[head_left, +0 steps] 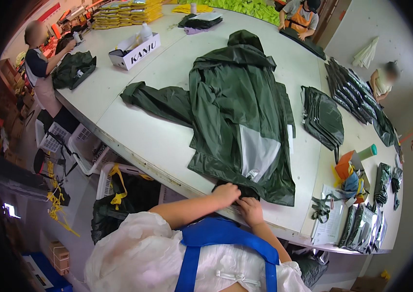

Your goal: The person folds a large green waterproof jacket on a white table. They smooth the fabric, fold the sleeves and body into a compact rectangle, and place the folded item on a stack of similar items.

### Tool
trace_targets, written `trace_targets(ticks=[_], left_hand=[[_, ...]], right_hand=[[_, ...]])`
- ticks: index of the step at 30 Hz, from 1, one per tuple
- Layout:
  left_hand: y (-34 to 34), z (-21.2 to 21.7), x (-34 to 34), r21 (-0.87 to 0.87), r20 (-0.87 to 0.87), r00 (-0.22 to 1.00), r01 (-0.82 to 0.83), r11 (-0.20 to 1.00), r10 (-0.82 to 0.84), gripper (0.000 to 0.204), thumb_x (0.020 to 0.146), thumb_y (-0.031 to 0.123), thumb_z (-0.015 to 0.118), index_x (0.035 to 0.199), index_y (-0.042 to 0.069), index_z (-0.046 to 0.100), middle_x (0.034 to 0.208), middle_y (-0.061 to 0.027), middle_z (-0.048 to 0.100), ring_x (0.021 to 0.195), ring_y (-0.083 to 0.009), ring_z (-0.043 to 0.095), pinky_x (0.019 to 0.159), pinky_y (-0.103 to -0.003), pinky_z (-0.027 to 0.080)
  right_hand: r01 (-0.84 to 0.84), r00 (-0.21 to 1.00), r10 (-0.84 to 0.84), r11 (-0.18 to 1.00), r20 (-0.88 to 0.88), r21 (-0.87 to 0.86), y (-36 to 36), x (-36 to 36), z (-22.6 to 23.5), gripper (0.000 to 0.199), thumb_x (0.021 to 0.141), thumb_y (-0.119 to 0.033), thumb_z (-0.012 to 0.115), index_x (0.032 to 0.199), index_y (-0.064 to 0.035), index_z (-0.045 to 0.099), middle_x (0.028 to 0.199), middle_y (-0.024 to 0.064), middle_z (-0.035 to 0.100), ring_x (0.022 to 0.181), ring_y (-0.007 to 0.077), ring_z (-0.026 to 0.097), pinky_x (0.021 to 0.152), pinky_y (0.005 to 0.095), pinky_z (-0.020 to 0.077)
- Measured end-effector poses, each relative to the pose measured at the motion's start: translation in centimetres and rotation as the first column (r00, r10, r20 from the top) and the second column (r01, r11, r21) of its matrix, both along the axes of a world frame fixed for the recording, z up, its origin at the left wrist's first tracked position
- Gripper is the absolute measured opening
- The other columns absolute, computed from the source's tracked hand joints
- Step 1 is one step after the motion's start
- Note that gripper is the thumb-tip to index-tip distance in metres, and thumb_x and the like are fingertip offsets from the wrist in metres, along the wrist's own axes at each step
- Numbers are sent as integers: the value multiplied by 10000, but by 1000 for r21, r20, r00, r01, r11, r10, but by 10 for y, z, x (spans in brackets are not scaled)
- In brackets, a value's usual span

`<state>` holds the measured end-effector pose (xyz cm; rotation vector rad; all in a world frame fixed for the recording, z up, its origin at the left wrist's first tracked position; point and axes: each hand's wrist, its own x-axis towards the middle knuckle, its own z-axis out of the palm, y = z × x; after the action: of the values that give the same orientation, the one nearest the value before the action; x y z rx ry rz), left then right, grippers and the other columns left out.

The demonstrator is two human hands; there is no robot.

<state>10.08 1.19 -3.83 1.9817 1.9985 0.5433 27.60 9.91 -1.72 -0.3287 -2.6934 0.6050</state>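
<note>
A dark green raincoat lies spread flat on the white table, hood at the far end and one sleeve stretched out to the left. A pale lining panel shows near its hem. My left hand and my right hand sit side by side at the near table edge. Both are closed on the coat's bottom hem.
Folded dark green packets lie stacked to the right, with a longer row beyond. Papers, bagged items and a teal-capped tube fill the right end. A white box stands far left. Other people work around the table. Baskets stand below.
</note>
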Motion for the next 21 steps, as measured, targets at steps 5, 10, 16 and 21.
trace_targets(ticks=[5,10,16,21], left_hand=[[-4,-1,-13,194,2,994,109,975,-112,208,796,300,648,824,94,633,840,-109,617,828,-315,614,675,-435,486],[28,0,-34,-116,289,955,111,987,-74,203,887,288,575,949,96,596,843,-144,658,798,-361,639,685,-432,492],[24,1,-25,148,72,997,-11,989,0,272,816,274,638,1031,116,585,1052,-128,593,919,-331,600,764,-427,484],[7,25,-38,59,29,998,54,997,-56,342,737,287,704,1026,116,636,1010,-63,590,959,-268,584,786,-407,501]], right_hand=[[243,958,-132,847,255,-472,17,-13,14,160,812,-109,651,959,-51,674,965,141,669,897,319,630,792,370,497],[221,961,-218,975,168,1,20,-24,22,352,819,-226,676,1112,-42,610,961,169,633,898,353,601,781,418,491],[305,881,-214,939,421,-160,51,-30,-3,445,867,-332,622,1138,14,550,1015,261,609,933,429,593,807,467,483],[370,866,-292,921,407,-126,43,-32,0,464,852,-331,641,1146,12,538,1082,242,586,1019,430,554,853,490,457]])
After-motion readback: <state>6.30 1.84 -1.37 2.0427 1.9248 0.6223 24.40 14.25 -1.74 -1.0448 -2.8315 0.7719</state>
